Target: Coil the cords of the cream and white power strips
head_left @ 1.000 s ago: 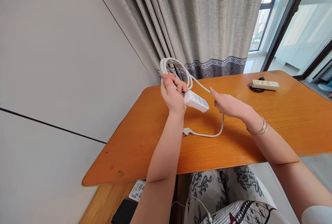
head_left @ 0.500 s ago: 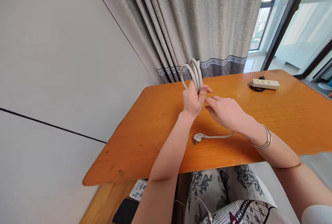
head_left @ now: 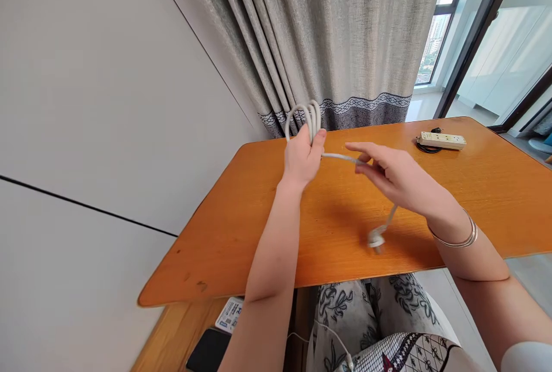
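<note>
From the head view, my left hand [head_left: 302, 156] is raised above the far left part of the orange wooden bench [head_left: 241, 228], its grip pressed together around a bundle of white, round power cord loops [head_left: 305, 116] that stand up out of my fist, in front of the grey curtain [head_left: 345, 33]. One free strand of that same cord runs level from my left thumb across to my right hand [head_left: 397, 179]. There my right grip pinches the strand between thumb and fingertips, the forefinger stretched out towards the left hand. Below my right hand the cord drops down and ends in the white plug [head_left: 376, 238], which is blurred and hangs just over the bench near its front edge; I cannot tell whether it touches the wood. My right wrist carries thin silver bangles [head_left: 457, 237].

Well apart, near the far right corner of the bench, lies a cream-coloured oblong power strip [head_left: 443, 140] with a dark cord [head_left: 426, 148] coiled beside it. Under the front edge of the bench, my lap shows in patterned black-and-white cloth [head_left: 357, 314].
</note>
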`<control>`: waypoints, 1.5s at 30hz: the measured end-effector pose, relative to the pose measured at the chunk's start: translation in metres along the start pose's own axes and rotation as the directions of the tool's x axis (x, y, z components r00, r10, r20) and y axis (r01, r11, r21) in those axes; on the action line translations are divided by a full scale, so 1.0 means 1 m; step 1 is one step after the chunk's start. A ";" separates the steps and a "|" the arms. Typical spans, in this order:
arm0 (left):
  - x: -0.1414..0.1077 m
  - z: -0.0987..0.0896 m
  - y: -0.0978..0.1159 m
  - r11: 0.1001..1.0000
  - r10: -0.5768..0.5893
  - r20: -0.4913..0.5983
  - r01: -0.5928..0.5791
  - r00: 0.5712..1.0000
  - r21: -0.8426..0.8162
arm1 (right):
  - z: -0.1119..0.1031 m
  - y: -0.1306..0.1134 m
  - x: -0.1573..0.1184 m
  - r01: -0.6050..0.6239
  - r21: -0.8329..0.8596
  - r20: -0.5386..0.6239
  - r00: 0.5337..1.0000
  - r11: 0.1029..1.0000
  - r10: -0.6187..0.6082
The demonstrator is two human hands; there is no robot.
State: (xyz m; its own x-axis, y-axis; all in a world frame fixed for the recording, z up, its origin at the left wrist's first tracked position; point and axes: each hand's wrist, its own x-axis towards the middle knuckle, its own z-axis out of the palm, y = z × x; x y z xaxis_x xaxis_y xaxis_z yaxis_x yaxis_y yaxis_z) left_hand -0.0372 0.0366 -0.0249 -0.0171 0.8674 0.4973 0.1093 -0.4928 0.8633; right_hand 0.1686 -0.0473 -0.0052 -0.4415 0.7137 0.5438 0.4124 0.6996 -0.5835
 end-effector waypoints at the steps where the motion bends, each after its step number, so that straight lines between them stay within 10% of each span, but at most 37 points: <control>1: 0.000 0.000 0.000 0.998 -0.044 0.093 0.047 0.995 -0.033 | -0.002 0.004 0.002 0.025 -0.088 -0.084 0.996 0.996 -0.033; 8: -0.020 0.027 0.011 0.854 -0.148 0.695 0.446 0.703 -0.269 | -0.007 0.046 0.024 0.067 -0.071 -0.406 0.910 0.995 -0.090; 12: -0.023 0.030 0.019 0.776 -0.197 0.620 0.507 0.760 -0.376 | 0.000 0.059 0.033 0.002 0.343 -0.306 0.946 0.939 0.110; 20: -0.011 0.015 0.032 0.680 -0.282 0.241 0.371 0.929 -0.633 | 0.040 0.056 0.035 -0.264 0.807 0.087 0.938 0.528 0.336; 27: -0.007 0.024 0.020 0.657 -0.305 0.258 0.399 0.917 -0.640 | 0.051 0.056 0.037 -0.152 0.897 -0.059 0.890 0.415 0.453; 45: -0.004 0.035 -0.011 0.744 -0.339 0.495 0.550 0.800 -0.380 | 0.039 0.091 0.044 0.107 0.606 -0.510 0.813 0.788 0.282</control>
State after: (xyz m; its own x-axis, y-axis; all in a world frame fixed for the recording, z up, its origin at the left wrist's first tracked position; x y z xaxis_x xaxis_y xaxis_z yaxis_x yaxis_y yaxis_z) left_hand -0.0031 0.0415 -0.0395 0.4410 0.8953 0.0628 -0.3062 0.0844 0.9482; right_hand 0.1553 0.0465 -0.0575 0.1641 0.7943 0.5849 -0.2056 0.6074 -0.7673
